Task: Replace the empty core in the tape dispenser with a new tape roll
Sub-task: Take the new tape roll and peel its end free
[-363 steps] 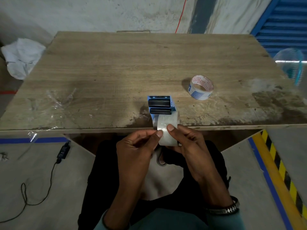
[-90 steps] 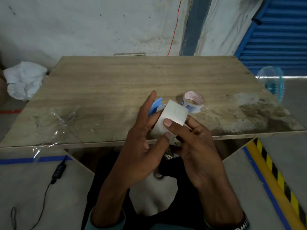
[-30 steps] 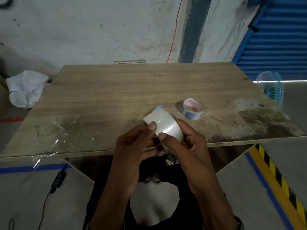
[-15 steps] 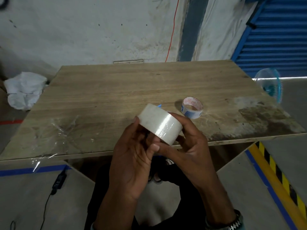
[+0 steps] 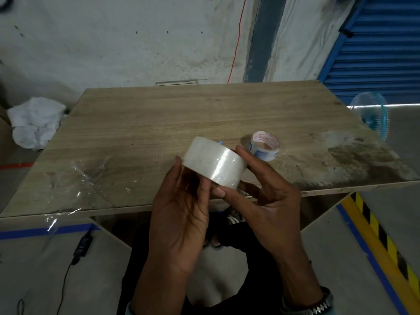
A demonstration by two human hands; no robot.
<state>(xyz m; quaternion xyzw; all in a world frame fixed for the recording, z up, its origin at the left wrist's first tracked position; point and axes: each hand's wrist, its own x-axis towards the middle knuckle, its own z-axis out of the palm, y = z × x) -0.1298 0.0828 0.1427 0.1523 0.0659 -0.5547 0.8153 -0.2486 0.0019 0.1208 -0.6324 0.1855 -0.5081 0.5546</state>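
Tape roll swap going on over a big wooden bench [image 5: 204,114], worn and stained on the right. Both hands are closed around the new clear tape roll [image 5: 214,163], held tilted just above the near edge: left hand [image 5: 181,214] cupping its left side, right hand [image 5: 268,201] pinching the right. Empty core [image 5: 264,145] sits on the bench just right of it.

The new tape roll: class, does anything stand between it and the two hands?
Nothing visible does. The left hand and right hand already hold the new tape roll directly, fingers on its sides, above the near edge of the table.
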